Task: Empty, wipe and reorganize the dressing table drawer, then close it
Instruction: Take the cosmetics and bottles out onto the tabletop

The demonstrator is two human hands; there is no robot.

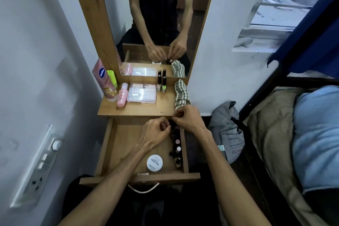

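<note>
The wooden drawer [110,145] is pulled open below the dressing table top [139,109]. Along its right wall stands a row of several small nail polish bottles [177,146], and a round white jar [154,162] lies near the front. My left hand [156,130] and my right hand [187,118] meet over the far right corner of the drawer, fingers curled around small dark bottles at the back of the row. What exactly each finger grips is partly hidden. A checked cloth [181,93] lies on the table top at the right.
On the table top stand a pink tube [104,82], a green bottle [112,79], a small pink bottle [122,97], flat packets [142,92] and two nail polish bottles [162,83] before the mirror [157,24]. A grey bag [227,130] and a bed [293,134] are at the right, a switch panel [40,163] on the left wall.
</note>
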